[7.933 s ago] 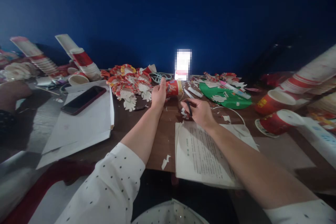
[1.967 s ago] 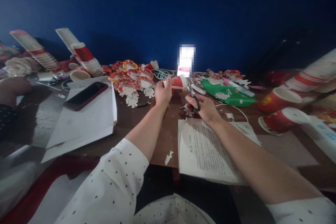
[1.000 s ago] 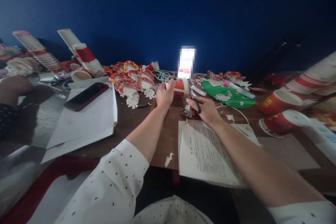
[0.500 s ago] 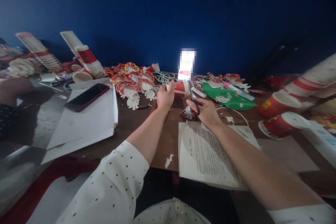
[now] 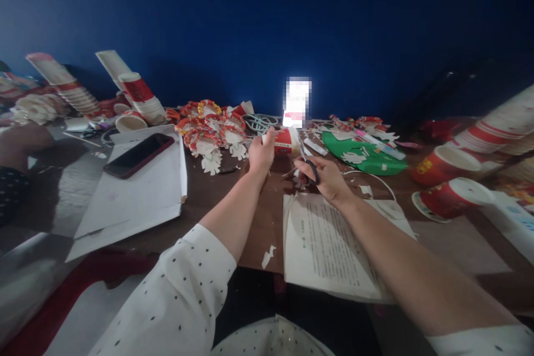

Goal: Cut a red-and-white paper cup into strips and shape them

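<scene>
My left hand (image 5: 262, 151) is closed around a red and white paper cup (image 5: 286, 141), which lies sideways above the table. In my right hand (image 5: 323, 175) is a pair of scissors (image 5: 312, 171) with dark handles, its blades up at the right end of the cup. Whether the blades are cutting into the cup cannot be made out. Beneath the right hand lie white paper scraps. A bright, blurred-out screen (image 5: 297, 101) stands just behind the cup.
Red-and-white paper ornaments (image 5: 211, 128) are heaped left of my hands. A phone (image 5: 139, 154) rests on white papers. Right are a green sheet (image 5: 367, 158), printed pages (image 5: 329, 245) and paper cups (image 5: 453, 198). Stacked cups (image 5: 144, 94) lean at the back. Another person's arm (image 5: 20, 147) is far left.
The cup has turned slightly and shifted a little left in my left hand. The scissors have tilted, with their handles slightly further right.
</scene>
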Tool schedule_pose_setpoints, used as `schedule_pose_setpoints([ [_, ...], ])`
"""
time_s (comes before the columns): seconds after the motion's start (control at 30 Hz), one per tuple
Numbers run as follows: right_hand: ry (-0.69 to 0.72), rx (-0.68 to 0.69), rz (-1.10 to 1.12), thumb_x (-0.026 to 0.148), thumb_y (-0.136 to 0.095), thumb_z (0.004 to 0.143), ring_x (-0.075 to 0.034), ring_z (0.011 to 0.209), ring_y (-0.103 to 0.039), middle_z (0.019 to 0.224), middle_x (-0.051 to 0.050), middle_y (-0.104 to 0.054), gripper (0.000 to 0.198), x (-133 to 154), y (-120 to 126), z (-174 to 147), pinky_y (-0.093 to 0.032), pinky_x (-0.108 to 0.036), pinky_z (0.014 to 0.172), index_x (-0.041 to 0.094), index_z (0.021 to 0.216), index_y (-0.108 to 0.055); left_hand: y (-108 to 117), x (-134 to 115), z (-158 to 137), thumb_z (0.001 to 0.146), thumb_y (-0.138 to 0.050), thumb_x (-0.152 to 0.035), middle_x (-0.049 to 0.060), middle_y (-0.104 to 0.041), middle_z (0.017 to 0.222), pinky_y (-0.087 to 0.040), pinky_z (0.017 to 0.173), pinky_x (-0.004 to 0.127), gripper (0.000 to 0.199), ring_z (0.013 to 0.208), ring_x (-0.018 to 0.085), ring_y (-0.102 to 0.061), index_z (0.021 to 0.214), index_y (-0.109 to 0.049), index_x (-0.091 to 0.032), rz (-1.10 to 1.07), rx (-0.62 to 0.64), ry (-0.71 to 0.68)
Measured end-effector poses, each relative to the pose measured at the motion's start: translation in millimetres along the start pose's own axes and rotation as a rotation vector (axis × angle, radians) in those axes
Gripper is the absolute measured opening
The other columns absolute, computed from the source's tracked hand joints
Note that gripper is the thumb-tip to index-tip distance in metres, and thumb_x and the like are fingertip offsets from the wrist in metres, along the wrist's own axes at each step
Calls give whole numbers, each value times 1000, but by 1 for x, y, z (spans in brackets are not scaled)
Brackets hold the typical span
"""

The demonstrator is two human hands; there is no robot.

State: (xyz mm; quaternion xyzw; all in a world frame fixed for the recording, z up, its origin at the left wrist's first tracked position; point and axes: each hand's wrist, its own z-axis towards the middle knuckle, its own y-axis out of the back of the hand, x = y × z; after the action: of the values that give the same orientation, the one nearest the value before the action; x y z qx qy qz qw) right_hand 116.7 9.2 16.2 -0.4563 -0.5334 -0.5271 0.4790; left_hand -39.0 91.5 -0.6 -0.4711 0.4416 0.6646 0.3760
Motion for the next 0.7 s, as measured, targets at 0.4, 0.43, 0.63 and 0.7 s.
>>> schedule_pose_setpoints([
  [0.4,51,-78,-101,49,-75,66,-8,46,-48,56,3,-56,41,-9,2,4,-37,-21,44,14,87,-74,-1,-3,-3,84,-43,-64,10,-68,84,-46,76,35,51,90,27,-64,89,-67,-19,58,8,55],
  [0.43,54,-85,-105,49,-75,67,-8,46,-48,56,3,-56,41,-9,2,4,-37,-21,44,14,87,-74,-1,-3,-3,84,-43,-64,10,-68,84,-46,76,35,51,90,27,-64,88,-67,-19,56,9,57],
  [0.63,15,-71,-68,52,-76,65,-9,48,-51,57,2,-58,44,-6,-2,2,-39,-21,46,14,89,-74,-1,-3,-2,84,-44,-65,11,-68,84,-46,76,34,51,89,27,-64,85,-66,-19,62,0,60],
  [0.7,13,-69,-65,52,-76,64,-10,50,-52,58,2,-59,44,-4,-1,2,-40,-22,47,15,88,-74,-1,-4,-4,83,-43,-67,11,-68,83,-45,77,35,52,86,27,-64,82,-65,-19,81,3,48],
])
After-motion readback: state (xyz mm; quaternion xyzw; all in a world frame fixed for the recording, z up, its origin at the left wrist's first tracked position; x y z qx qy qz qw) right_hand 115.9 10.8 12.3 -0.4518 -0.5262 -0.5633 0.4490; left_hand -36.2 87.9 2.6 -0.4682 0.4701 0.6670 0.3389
